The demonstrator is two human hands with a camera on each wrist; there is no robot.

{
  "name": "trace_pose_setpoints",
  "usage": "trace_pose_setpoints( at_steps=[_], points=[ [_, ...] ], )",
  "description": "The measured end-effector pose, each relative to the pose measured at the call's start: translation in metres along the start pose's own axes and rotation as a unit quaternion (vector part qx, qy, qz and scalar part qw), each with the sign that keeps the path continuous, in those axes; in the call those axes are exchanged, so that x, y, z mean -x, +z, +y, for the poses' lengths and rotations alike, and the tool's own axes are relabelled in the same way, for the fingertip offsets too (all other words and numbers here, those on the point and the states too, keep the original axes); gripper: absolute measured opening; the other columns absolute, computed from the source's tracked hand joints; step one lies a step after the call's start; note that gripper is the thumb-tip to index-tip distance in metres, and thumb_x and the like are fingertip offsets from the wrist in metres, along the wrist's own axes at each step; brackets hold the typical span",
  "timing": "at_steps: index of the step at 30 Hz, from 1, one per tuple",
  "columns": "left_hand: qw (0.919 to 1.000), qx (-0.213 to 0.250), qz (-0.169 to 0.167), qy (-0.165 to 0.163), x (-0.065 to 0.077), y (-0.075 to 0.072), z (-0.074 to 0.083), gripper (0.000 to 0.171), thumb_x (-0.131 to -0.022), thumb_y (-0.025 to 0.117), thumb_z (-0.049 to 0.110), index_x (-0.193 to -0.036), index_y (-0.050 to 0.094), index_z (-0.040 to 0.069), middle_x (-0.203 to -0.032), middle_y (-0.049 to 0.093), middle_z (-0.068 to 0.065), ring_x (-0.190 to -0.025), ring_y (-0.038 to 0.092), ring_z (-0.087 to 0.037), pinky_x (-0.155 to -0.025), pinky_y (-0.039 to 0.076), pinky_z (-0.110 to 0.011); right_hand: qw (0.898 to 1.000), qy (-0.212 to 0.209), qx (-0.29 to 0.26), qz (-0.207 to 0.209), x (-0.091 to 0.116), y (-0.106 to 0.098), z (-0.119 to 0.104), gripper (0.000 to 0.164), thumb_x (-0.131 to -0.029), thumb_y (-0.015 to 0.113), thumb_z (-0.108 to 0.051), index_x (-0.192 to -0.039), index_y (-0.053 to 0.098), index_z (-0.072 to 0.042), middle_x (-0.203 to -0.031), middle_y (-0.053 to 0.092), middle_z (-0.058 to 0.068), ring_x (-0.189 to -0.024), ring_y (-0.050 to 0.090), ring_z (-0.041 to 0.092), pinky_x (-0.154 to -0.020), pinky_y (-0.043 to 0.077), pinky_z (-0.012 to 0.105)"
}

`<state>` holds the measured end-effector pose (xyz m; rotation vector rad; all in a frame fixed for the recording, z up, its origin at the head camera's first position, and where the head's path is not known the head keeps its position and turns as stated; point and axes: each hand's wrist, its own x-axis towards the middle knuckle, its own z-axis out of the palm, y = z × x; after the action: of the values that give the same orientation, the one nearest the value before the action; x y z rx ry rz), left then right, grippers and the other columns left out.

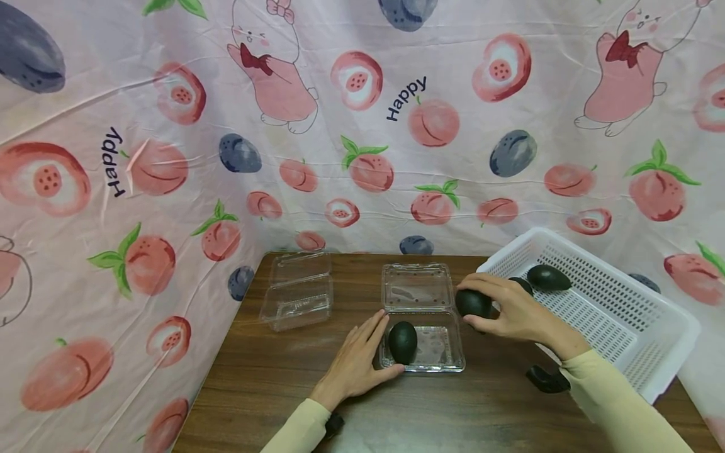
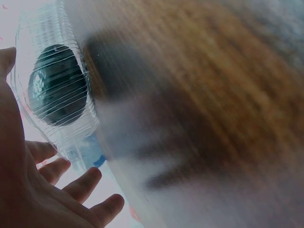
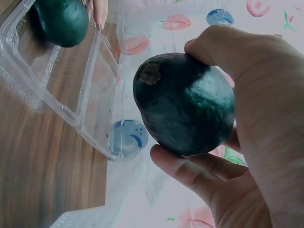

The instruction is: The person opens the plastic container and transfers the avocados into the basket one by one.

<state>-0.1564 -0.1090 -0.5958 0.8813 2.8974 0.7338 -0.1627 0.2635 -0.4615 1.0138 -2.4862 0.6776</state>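
Observation:
In the head view my right hand (image 1: pixel 518 308) holds a dark green avocado (image 1: pixel 472 303) between the container and the basket. The right wrist view shows that avocado (image 3: pixel 183 107) close up, pinched between thumb and fingers, its stem scar visible. An unfolded clear plastic clamshell container (image 1: pixel 457 367) lies on the table with its lid toward the back. Another avocado (image 1: pixel 403 343) sits in the left part of its base. At the base's left side rests my left hand (image 1: pixel 354 365), fingers extended along the edge and thumb at the front rim.
A white perforated basket (image 1: pixel 640 302) stands at the right with avocados (image 1: pixel 548 277) in its far left corner. Another clear clamshell (image 1: pixel 297 302) stands unfolded at the back left. Patterned cloth (image 1: pixel 362 233) hangs behind the wooden table (image 1: pixel 255 390). A small black object (image 1: pixel 547 379) is beside the right wrist.

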Motion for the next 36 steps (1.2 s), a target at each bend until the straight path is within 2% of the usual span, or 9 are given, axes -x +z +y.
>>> trace_pose_setpoints(
  at_steps=[11,15,18,21,30,36],
  points=[
    [1.0,-0.005,0.001,0.0,0.0,0.0,0.001,0.113,-0.1,0.069,0.078,-0.183,0.021,0.019,-0.191,0.022,-0.002,-0.172,0.038,-0.036,-0.137,0.033,-0.071,0.999,0.029,0.019,0.007,0.011,-0.012,0.01,0.059,-0.079,0.1,-0.017,-0.133,0.078,-0.014,-0.132,0.081,0.006,-0.114,0.08,0.025,-0.091,0.068,0.041],
    [1.0,-0.005,0.003,0.0,0.0,0.001,0.001,0.113,-0.1,0.069,0.078,-0.183,0.021,0.019,-0.191,0.022,-0.002,-0.172,0.038,-0.036,-0.137,0.033,-0.071,0.999,0.031,0.023,0.011,0.016,-0.017,0.015,0.059,-0.078,0.1,-0.015,-0.133,0.078,-0.014,-0.132,0.081,0.005,-0.114,0.079,0.024,-0.094,0.063,0.026],
    [1.0,-0.006,0.004,0.001,0.0,0.001,0.001,0.112,-0.1,0.069,0.078,-0.183,0.021,0.019,-0.191,0.022,-0.002,-0.172,0.037,-0.035,-0.137,0.033,-0.071,0.999,0.032,0.02,0.019,0.019,-0.02,0.019,0.059,-0.077,0.1,-0.013,-0.132,0.078,-0.012,-0.131,0.081,0.006,-0.113,0.078,0.025,-0.098,0.054,0.011],
    [1.0,-0.008,0.004,0.0,0.0,0.001,0.001,0.113,-0.099,0.07,0.078,-0.183,0.022,0.019,-0.191,0.022,-0.001,-0.172,0.037,-0.035,-0.137,0.033,-0.071,0.999,0.033,0.019,0.028,0.022,-0.023,0.024,0.06,-0.075,0.1,-0.013,-0.132,0.078,-0.013,-0.13,0.081,0.006,-0.113,0.078,0.026,-0.101,0.047,0.004],
    [1.0,-0.006,0.003,0.002,0.001,0.001,0.0,0.113,-0.1,0.069,0.079,-0.183,0.021,0.019,-0.191,0.022,-0.002,-0.172,0.038,-0.036,-0.137,0.033,-0.072,0.998,0.024,0.019,0.055,0.027,-0.03,0.036,0.066,-0.07,0.1,-0.011,-0.133,0.08,-0.019,-0.128,0.082,0.003,-0.11,0.077,0.02,-0.101,0.046,0.005],
    [1.0,-0.002,0.003,0.004,0.001,0.001,-0.001,0.113,-0.1,0.069,0.078,-0.183,0.021,0.02,-0.192,0.021,-0.001,-0.173,0.037,-0.036,-0.137,0.032,-0.072,0.997,0.035,0.015,0.066,0.033,-0.037,0.041,0.064,-0.068,0.101,-0.008,-0.129,0.081,-0.013,-0.124,0.083,0.004,-0.11,0.074,0.014,-0.102,0.044,0.002]
  ],
)
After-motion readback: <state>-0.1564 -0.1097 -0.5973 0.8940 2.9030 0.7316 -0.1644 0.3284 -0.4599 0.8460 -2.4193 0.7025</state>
